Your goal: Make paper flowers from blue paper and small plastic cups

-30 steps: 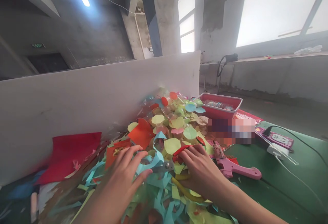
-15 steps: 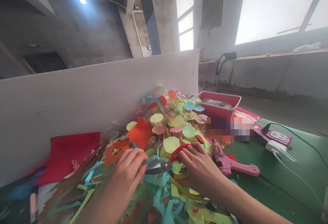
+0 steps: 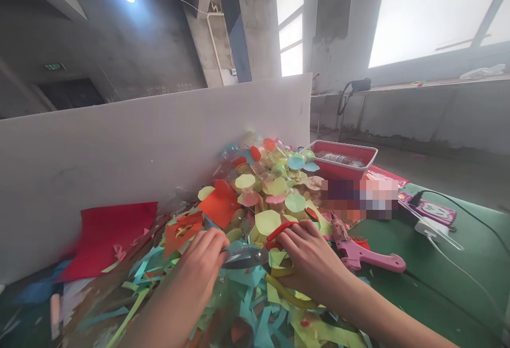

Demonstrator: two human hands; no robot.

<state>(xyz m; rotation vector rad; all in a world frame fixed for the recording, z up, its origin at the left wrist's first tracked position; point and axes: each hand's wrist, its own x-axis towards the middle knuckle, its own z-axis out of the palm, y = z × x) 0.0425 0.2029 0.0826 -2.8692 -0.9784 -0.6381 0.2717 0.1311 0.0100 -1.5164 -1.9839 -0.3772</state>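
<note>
My right hand (image 3: 305,252) is closed around the handles of a pair of scissors (image 3: 249,257), with a red loop above and a yellow loop below. The metal blades point left, and the handles are spread apart. Close by the blades, my left hand (image 3: 205,260) is pinched shut on a piece of light blue paper (image 3: 239,245), mostly covered by its fingers. Under both hands lies a heap of cut paper scraps (image 3: 255,295), mainly blue and yellow-green. Beyond it are piled clear plastic pieces with round paper discs (image 3: 268,222).
A pink glue gun (image 3: 370,257) with a cord lies right of my right hand. Farther off are a red basket (image 3: 342,164) and a purple power strip (image 3: 432,210). A white panel (image 3: 151,146) stands behind the pile; red sheets (image 3: 111,236) lie at left.
The view has shifted slightly. My left hand has turned a little at the blades; my right hand keeps its grip on the scissors.
</note>
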